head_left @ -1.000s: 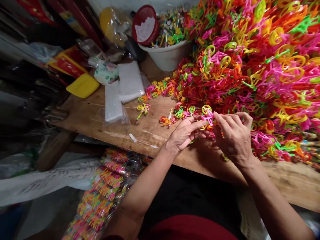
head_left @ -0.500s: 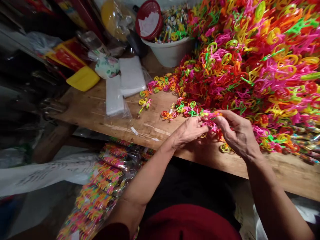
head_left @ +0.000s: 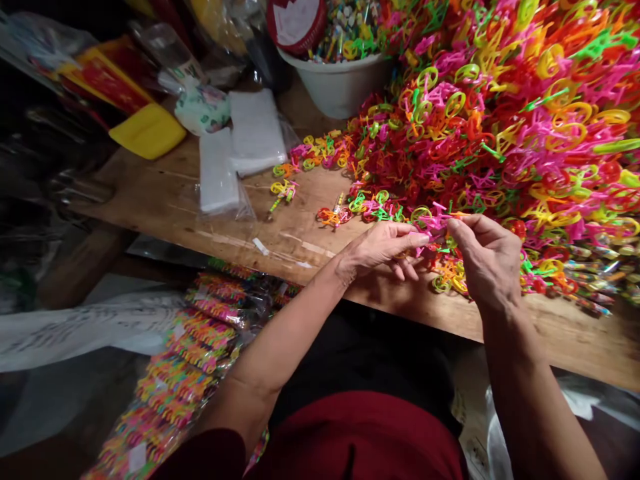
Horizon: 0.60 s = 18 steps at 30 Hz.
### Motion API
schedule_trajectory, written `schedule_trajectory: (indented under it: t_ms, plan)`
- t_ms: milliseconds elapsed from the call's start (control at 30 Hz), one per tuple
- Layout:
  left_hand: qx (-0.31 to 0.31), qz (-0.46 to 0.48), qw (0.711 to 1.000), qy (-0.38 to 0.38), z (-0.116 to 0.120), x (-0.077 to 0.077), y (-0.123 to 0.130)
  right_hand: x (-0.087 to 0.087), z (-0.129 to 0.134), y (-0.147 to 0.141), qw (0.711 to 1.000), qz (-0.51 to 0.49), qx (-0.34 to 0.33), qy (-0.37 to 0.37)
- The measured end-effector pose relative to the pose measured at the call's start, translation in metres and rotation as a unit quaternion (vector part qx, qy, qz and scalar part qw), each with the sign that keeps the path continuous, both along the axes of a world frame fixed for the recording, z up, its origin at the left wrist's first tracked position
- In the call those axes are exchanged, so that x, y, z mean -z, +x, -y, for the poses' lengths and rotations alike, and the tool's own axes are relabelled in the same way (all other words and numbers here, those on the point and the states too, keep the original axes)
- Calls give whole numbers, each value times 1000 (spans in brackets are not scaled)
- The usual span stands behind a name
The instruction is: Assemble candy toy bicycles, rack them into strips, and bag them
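Note:
My left hand holds a pink plastic toy bicycle between thumb and fingers, just above the front of the bench. Close on its right, my right hand is closed in a pinch at the toy's edge. A small orange plastic piece shows at those fingertips, partly hidden by them. Behind both hands rises a large heap of bright plastic toy parts in pink, red, yellow and green. Left of my left hand, a toy bicycle with a small patterned tube lies on the wood.
The wooden bench carries white packets in clear plastic and a yellow scoop. A white tub of small tubes stands behind, with a red basket on it. Packed colourful toys hang below the bench's front edge.
My hands have drawn slightly apart, the right one moving rightward. More of the pink toy now shows between them. The whole view has shifted a little.

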State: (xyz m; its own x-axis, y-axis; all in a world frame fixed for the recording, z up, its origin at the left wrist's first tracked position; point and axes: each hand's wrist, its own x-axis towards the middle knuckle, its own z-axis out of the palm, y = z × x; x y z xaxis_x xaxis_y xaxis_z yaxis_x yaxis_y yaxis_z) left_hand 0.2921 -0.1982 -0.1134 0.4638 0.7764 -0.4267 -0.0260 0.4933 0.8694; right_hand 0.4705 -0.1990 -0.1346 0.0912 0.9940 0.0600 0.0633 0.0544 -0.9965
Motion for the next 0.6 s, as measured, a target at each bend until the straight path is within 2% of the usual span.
schedule_trajectory:
  t_ms: [100, 233, 333, 467, 600]
  plan:
    - [-21, -19, 1000, 9, -3, -3, 5, 1, 1, 2, 999, -43, 19, -24]
    - [-66, -106, 991, 55, -3, -13, 15, 6, 3, 5, 990, -109, 46, -72]
    - [-41, -117, 991, 46, -4, -21, 16, 9, 6, 5, 980, -154, 62, -105]
    - [19, -19, 999, -45, -6, -21, 7, 12, 10, 5, 977, -174, 68, -104]
    - [50, 119, 984, -124, -8, -10, -7, 13, 15, 4, 973, -205, 40, -93]
